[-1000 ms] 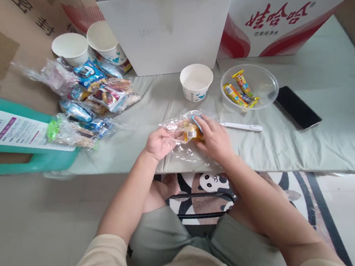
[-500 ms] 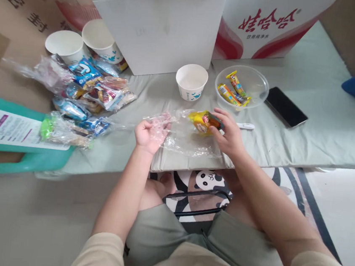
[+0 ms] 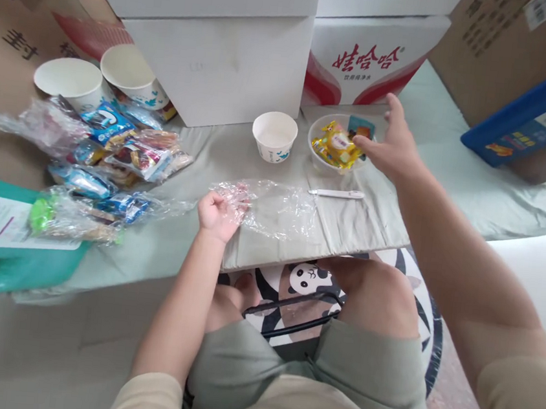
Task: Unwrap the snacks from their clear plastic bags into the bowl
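Observation:
My left hand (image 3: 219, 215) grips one end of a clear plastic bag (image 3: 282, 212), which lies crumpled and flat along the front of the covered table. My right hand (image 3: 393, 142) is at the right rim of a clear plastic bowl (image 3: 314, 145), thumb and fingers spread, with nothing held. Yellow snack packets (image 3: 337, 140) fill the bowl, and a teal packet (image 3: 360, 128) rests at its back right. Between bag and bowl lies a white utility knife (image 3: 337, 194). A white paper cup (image 3: 274, 137) stands left of the bowl.
To the left are a heap of wrapped snacks (image 3: 117, 149), two paper tubs (image 3: 69, 79) and a green plastic container (image 3: 26, 276). White cartons (image 3: 219, 69) line the back. A blue package (image 3: 531, 114) leans against a brown box on the right.
My right hand has moved right and back to the bowl and let go of the yellow packet, which now sits in it. The left hand keeps the bag. The phone is out of sight.

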A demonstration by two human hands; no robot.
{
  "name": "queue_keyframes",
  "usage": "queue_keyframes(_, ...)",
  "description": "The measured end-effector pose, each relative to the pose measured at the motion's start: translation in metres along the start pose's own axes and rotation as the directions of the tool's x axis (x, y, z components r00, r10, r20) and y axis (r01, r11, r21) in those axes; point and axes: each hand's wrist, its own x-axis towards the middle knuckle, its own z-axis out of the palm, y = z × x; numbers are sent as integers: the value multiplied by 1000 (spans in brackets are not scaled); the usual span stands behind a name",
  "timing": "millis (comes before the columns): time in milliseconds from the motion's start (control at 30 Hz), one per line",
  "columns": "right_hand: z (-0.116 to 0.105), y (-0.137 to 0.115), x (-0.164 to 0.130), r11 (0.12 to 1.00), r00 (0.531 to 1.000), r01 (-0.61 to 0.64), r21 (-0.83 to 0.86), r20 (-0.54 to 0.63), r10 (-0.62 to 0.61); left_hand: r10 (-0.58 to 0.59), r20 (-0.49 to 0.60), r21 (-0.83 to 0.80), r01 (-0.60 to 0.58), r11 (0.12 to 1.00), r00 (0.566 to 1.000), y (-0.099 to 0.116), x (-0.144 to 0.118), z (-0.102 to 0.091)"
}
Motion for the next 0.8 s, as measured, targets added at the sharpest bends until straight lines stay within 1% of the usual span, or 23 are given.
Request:
queue_keyframes(33,-4,-4,-1,1000,1000,17,-15,-5,-17,-21,-2,-11,21,1000,1000,1,-1,1)
queue_keyframes(67,-6,-10,-9,999,999,40,-4,-7,-40,-37,-4,-16,37,999,999,1,-1,1)
queue_keyframes(100,-6,-17,-23,997,998,69,26,3,-69,-45,-5,-20,44,999,999,2,-2,2)
queue_keyframes(133,-2,-24,-41,992,994,98,82,41,-102,-46,-5,-21,46,999,999,2,-2,2)
queue_keyframes(167,5,-31,-62,983,985,118,139,107,-133,-43,1,-19,43,999,999,1,-2,2)
queue_keyframes(200,15,-36,-84,981,969,116,153,198,-145,-41,14,-11,41,999,999,1,-4,2)
queue_keyframes(267,39,-42,-123,980,929,130,154,326,-174,-40,71,16,39,999,997,0,-7,2)
queue_keyframes(333,61,-43,-147,984,927,103,143,345,-147,-54,172,60,44,997,984,-1,-13,-1)
queue_keyframes(400,74,-41,-154,984,947,46,172,307,-98,-75,282,97,49,994,956,-1,-19,-6)
queue_keyframes(467,77,-39,-152,971,960,-11,240,274,-57,-90,339,113,54,992,936,-1,-22,-13)
queue_keyframes(600,64,-39,-148,941,961,-63,333,275,-33,-65,305,117,30,993,950,-1,-21,-27)
queue_keyframes(667,59,-40,-150,918,970,-48,395,238,-52,-39,303,141,-4,990,952,-3,-19,-28)
queue_keyframes(733,57,-40,-151,894,973,8,448,201,-109,-13,306,162,-39,986,952,-6,-19,-26)
queue_keyframes(800,61,-38,-151,898,961,73,434,210,-179,-2,309,170,-53,984,951,-8,-21,-21)
